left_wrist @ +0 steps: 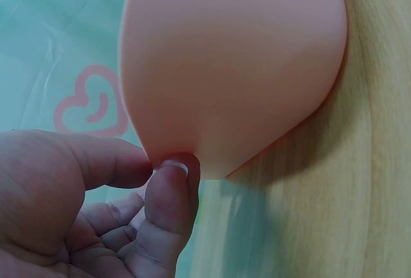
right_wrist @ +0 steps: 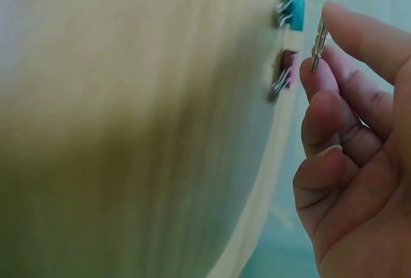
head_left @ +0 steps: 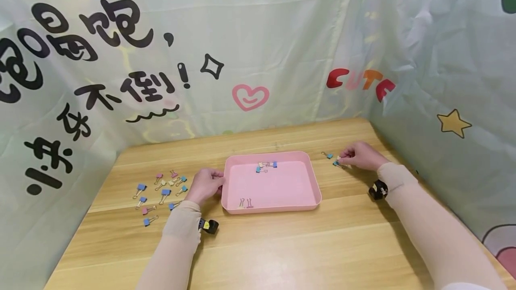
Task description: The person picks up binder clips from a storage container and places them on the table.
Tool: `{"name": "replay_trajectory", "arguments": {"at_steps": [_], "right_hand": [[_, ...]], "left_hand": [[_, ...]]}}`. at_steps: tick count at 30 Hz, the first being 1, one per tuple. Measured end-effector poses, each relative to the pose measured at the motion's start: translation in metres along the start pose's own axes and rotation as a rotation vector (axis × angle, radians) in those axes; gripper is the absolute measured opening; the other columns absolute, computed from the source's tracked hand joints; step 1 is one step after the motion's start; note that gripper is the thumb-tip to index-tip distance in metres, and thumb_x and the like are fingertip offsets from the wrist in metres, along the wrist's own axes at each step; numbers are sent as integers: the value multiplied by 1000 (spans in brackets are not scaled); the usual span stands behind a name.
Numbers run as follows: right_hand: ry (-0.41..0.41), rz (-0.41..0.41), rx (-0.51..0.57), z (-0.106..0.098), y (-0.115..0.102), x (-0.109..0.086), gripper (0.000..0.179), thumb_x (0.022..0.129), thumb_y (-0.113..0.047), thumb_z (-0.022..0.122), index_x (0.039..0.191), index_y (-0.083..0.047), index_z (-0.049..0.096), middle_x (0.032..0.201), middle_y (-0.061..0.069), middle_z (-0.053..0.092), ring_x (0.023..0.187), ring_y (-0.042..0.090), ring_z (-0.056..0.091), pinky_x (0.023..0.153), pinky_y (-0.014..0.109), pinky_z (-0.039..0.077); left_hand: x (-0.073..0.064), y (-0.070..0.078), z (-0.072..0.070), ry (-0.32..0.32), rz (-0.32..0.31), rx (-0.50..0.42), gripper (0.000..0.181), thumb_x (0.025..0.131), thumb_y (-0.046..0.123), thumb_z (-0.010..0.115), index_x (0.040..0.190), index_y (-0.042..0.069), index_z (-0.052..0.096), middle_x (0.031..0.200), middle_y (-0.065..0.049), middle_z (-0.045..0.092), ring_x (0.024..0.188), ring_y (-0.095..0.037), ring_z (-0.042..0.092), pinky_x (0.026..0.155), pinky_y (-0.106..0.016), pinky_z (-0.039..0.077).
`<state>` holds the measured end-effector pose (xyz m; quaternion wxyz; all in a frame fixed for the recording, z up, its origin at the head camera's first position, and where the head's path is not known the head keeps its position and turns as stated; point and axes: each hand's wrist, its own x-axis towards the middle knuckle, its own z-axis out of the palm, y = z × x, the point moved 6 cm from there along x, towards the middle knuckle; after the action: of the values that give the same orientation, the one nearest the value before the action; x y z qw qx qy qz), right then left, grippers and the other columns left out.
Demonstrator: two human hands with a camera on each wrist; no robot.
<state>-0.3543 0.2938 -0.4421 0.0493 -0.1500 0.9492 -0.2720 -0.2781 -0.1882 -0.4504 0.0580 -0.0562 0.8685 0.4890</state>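
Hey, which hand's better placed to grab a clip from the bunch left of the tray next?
Probably the left hand: it's beside those clips, though it would have to let go of the tray. The right hand is across the tray, pinching what looks like another clip.

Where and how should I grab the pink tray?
I'd take the pink tray by its short end walls, one hand from each side. It lies flat, its raised rim offers an edge, and the clips inside could slide if it tipped. The left hand pinches its left end.
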Motion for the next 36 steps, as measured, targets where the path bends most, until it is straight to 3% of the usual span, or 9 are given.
{"name": "replay_trajectory", "arguments": {"at_steps": [5,15,29,36], "right_hand": [[-2,-7,-6,-3,5,-7,22,85,-29,74,92,-8,73,90,5,72,66,15,50,58,28,43],[12,-28,-78,-3,13,-11,20,83,-28,76,87,-9,72,77,-3,65,67,14,51,62,30,44],[-3,10,-67,-2,14,-12,21,82,-30,77,89,-10,72,79,-3,65,71,14,54,66,32,45],[4,39,-65,-3,12,-12,23,83,-32,75,90,-11,72,81,-2,65,68,15,50,61,30,42]], "left_hand": [[0,1,0,10,4,1,20,89,7,64,106,-4,66,89,-13,68,66,-17,62,60,-29,55],[0,1,-1,11,4,-3,20,89,7,64,106,-4,66,89,-14,68,65,-17,62,60,-30,55],[-1,0,0,16,-1,5,20,89,7,64,106,-3,67,88,-13,67,67,-18,62,60,-28,54],[0,0,1,14,1,17,19,89,7,64,105,-3,67,88,-12,68,66,-17,62,60,-28,55]]}}
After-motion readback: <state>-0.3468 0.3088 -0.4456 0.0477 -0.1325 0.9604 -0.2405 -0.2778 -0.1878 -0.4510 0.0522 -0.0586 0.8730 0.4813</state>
